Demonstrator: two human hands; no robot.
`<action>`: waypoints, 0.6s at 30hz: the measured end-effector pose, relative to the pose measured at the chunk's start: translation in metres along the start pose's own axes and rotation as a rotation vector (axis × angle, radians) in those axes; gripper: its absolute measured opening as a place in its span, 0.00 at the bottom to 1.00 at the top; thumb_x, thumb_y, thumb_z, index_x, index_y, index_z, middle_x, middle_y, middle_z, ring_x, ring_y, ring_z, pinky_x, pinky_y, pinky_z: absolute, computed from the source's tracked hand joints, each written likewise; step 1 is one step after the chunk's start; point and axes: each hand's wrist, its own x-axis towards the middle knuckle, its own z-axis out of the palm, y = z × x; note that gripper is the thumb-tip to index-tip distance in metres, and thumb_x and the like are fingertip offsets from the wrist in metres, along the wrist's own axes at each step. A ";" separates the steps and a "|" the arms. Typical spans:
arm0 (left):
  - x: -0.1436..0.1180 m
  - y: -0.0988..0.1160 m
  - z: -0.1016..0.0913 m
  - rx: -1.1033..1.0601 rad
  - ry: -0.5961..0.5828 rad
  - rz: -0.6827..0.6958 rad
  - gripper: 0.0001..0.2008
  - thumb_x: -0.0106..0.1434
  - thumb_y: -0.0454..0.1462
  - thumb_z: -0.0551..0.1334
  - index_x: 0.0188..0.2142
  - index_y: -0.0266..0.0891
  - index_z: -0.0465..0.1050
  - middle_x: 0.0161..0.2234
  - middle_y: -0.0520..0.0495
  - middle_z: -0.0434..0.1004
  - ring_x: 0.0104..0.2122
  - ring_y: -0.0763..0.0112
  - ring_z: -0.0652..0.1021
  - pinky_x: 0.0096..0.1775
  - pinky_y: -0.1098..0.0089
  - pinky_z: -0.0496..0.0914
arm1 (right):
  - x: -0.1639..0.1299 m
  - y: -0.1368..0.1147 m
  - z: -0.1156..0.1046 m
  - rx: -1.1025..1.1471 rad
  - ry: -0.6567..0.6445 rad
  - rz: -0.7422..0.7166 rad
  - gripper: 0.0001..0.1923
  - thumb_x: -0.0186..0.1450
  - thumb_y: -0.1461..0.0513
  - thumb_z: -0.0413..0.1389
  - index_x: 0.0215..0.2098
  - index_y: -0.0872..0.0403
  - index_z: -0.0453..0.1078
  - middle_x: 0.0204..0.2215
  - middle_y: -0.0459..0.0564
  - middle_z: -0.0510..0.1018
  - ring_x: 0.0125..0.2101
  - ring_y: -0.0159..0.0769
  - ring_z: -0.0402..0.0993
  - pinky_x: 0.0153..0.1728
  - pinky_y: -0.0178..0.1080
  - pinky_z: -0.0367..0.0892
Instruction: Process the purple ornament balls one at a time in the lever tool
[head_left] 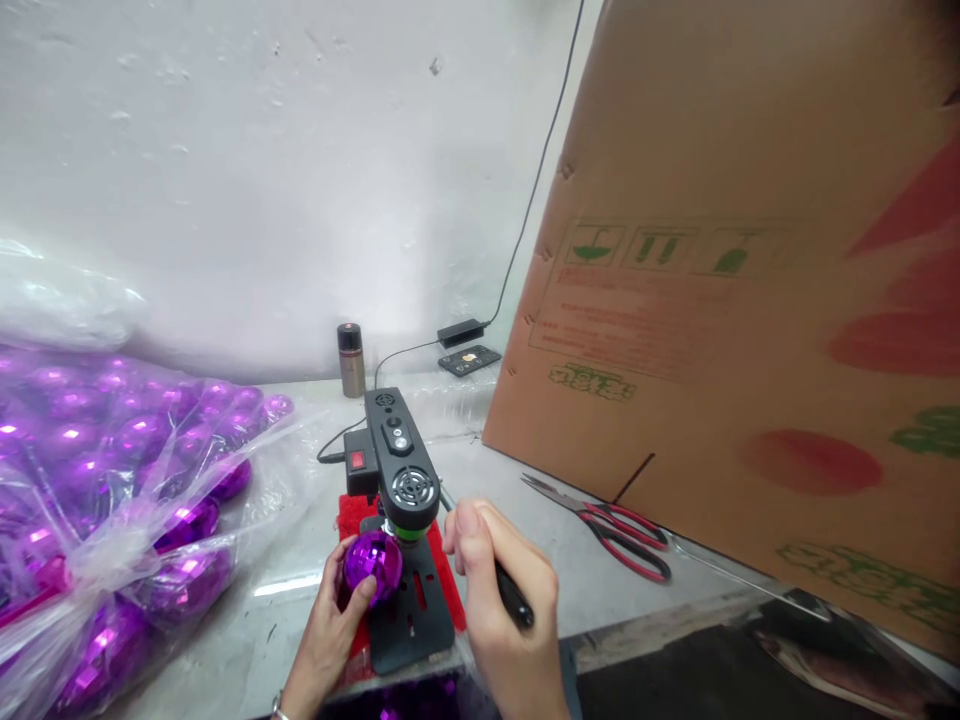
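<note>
My left hand (330,620) is closed round a shiny purple mirror-faceted ball (374,566), thumb in front and fingers behind. The ball sits under the head of a small black bench machine (405,460), close to its green ring. My right hand (502,600) is wrapped round a black handle (514,597). A thin metal rod shows between that fist and the machine's head; whether it joins the machine is hidden. Beneath is the machine's slotted dark base plate (409,640), lying on a red pad (448,572).
Clear plastic bags of purple balls (120,480) fill the left side. A large cardboard box (720,330) leans at right, with red-and-black scissors (615,530) before it. Behind the machine are a brown bottle (350,360), a phone (469,360) and a corded power adapter (461,332).
</note>
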 end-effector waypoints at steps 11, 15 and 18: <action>0.000 -0.004 0.007 0.077 -0.020 0.100 0.44 0.53 0.60 0.76 0.63 0.42 0.74 0.65 0.33 0.80 0.69 0.36 0.75 0.73 0.40 0.64 | -0.002 0.001 0.001 0.016 -0.001 0.024 0.21 0.81 0.64 0.48 0.27 0.50 0.60 0.21 0.39 0.64 0.21 0.25 0.65 0.24 0.28 0.63; -0.006 -0.001 0.025 0.175 0.005 0.167 0.43 0.51 0.54 0.76 0.63 0.40 0.74 0.61 0.32 0.82 0.62 0.36 0.80 0.67 0.39 0.71 | 0.000 0.001 0.000 0.011 0.000 0.020 0.21 0.81 0.64 0.48 0.27 0.50 0.60 0.21 0.38 0.64 0.21 0.24 0.65 0.24 0.28 0.63; -0.009 0.001 0.040 0.230 0.045 0.244 0.39 0.53 0.52 0.74 0.61 0.39 0.75 0.60 0.32 0.82 0.63 0.36 0.80 0.67 0.39 0.71 | 0.000 0.001 -0.001 0.003 -0.009 0.028 0.21 0.81 0.63 0.48 0.27 0.50 0.60 0.22 0.38 0.65 0.21 0.24 0.65 0.25 0.27 0.63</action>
